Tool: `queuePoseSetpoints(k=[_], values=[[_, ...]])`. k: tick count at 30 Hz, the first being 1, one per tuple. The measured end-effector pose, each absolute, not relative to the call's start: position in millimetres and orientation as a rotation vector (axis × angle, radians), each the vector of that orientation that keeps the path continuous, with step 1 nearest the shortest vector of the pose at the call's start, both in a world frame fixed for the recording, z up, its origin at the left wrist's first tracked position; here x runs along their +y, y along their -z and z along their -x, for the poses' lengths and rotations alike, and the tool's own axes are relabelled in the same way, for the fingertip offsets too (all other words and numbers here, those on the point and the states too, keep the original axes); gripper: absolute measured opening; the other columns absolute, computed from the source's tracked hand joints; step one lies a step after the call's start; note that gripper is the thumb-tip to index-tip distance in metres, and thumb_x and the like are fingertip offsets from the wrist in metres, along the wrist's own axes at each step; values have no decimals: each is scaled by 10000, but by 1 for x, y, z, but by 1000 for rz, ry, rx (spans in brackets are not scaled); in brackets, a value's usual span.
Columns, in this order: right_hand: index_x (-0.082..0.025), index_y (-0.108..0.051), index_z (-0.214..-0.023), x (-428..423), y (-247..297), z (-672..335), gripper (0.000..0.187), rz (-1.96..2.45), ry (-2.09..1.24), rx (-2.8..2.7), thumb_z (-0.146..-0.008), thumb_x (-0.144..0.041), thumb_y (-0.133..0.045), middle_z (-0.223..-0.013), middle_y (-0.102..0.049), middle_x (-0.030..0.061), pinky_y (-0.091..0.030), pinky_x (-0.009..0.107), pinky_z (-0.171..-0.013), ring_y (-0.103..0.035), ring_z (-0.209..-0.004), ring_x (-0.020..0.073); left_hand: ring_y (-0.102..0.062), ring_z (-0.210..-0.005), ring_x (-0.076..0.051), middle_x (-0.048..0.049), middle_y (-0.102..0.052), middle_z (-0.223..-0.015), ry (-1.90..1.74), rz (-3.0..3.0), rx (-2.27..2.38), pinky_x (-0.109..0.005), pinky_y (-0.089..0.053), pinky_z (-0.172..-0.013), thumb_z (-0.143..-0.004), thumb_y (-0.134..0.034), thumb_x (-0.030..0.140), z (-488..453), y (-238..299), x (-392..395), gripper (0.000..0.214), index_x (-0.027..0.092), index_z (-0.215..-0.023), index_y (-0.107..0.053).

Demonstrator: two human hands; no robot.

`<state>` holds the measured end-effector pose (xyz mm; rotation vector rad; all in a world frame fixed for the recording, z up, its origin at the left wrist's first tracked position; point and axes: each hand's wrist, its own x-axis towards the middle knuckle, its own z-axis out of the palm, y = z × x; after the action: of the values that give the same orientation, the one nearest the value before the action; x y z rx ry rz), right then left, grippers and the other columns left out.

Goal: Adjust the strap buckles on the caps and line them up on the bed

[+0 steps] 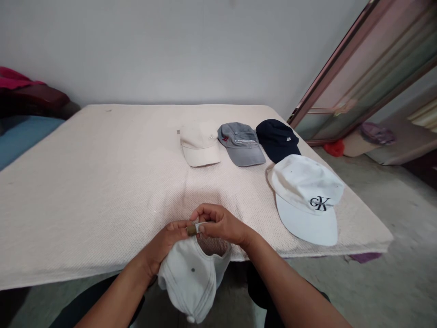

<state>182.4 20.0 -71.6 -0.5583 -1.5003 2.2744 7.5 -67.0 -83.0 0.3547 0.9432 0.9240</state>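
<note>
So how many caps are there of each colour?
White caps: 2, one with letters on the table, one held by the left hand and right hand at
Cream cap: 1
Grey cap: 1
Dark navy cap: 1
Total: 5

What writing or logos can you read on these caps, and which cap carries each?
"CK": dark letters on the front of the large white cotton cap.
Grey cap: a line of pale lettering, too small to read.
Cream cap and navy cap: small marks, unreadable.
Pale cap held in both hands: no writing visible.

Both hands' fingers (201, 214) pinch the strap buckle (191, 230) of a pale cap (191, 278); four caps lie beyond on the bench (85, 182).
</note>
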Motion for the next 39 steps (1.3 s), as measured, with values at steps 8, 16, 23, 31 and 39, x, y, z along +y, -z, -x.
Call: queuePoseSetpoints(k=[8, 16, 23, 31, 39], values=[[-156, -618, -972, 20, 74, -181, 261, 570, -2258, -1538, -761, -289, -696, -615, -534, -44, -270, 188, -468, -386, -508, 58, -625, -574, -135, -84, -721, -694, -921, -346, 1004, -220, -454, -578, -675, -788, 264, -12, 75, -65, 229, 92, -816, -736], [-147, -604, -1014, 21, 79, -182, 308, 433, -2386, -1421, -775, -313, -705, -618, -555, -40, -253, 178, -432, -366, -465, 45, -629, -634, -155, -102, -722, -725, -905, -421, 984, -243, -455, -631, -751, -721, 309, -12, 72, -67, 220, 102, -825, -737], [-158, -596, -1042, 24, 77, -186, 279, 410, -2475, -1484, -806, -288, -668, -655, -610, -20, -300, 183, -437, -414, -458, 49, -596, -596, -141, -94, -699, -693, -876, -468, 953, -237, -441, -613, -800, -654, 294, -13, 74, -67, 224, 86, -807, -737], [-161, -619, -1022, 26, 73, -187, 270, 549, -2388, -1538, -753, -153, -597, -673, -581, -25, -394, 216, -521, -497, -540, 79, -617, -647, -186, -86, -692, -715, -945, -438, 933, -283, -455, -686, -760, -640, 248, -14, 74, -65, 168, 104, -807, -716], [-169, -621, -967, 29, 74, -195, 233, 682, -2321, -1650, -744, -116, -576, -609, -527, -50, -371, 189, -477, -477, -506, 69, -609, -662, -183, -61, -673, -711, -943, -440, 969, -278, -452, -671, -764, -636, 249, -13, 74, -66, 162, 111, -820, -700]])
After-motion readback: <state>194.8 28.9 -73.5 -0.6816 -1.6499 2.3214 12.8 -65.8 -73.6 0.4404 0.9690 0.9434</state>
